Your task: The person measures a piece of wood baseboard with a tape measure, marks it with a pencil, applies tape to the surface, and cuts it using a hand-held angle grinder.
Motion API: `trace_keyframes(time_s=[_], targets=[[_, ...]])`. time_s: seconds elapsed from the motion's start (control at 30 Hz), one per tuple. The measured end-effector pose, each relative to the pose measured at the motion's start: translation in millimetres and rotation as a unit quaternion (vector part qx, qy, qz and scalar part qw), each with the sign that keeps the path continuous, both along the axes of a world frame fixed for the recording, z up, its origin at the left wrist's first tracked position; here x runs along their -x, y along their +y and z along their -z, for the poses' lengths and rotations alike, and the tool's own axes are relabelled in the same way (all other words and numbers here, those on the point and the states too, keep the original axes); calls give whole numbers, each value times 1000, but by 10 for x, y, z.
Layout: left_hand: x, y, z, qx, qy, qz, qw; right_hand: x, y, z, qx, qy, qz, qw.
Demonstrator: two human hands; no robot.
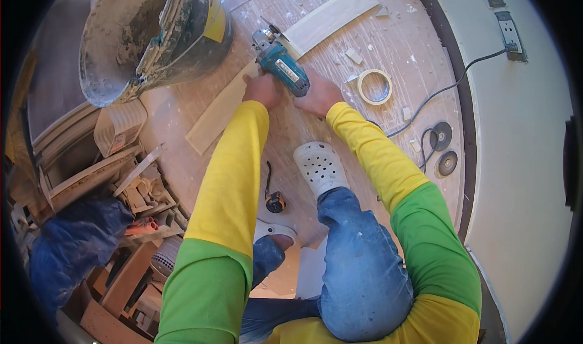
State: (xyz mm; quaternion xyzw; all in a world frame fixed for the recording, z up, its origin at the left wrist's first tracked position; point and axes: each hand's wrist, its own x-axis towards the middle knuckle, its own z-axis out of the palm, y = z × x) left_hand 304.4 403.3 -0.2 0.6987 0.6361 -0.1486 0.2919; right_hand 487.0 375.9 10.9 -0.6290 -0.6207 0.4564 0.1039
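My right hand (317, 94) grips the rear of a teal angle grinder (282, 66), whose disc end points away from me, over pale flat strips (328, 19) on the floor. My left hand (262, 90) is closed beside the grinder's body, over the nearer pale strip (209, 119); what its fingers hold is partly hidden. A roll of cream tape (385, 77) and small offcuts (354, 55) lie right of the grinder.
A grimy bucket (103, 46) stands back left, near piled boards, debris and blue plastic (73, 253). Two discs (447, 163) and a black cable (473, 63), running to a wall socket (507, 35), are at right. A tape measure (275, 202) lies by my feet.
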Motion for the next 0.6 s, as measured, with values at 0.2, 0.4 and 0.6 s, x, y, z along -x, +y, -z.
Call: trace_keyframes(time_s=[0.2, 0.4, 0.6], targets=[[22, -18, 20, -22, -3, -3, 1000, 8, 1, -27, -1, 3, -2, 1000], [-6, -4, 5, -3, 19, -10, 1000, 3, 5, -8, -6, -7, -15, 1000], [-11, -18, -34, -16, 8, -14, 1000, 14, 5, -29, 5, -13, -15, 1000]])
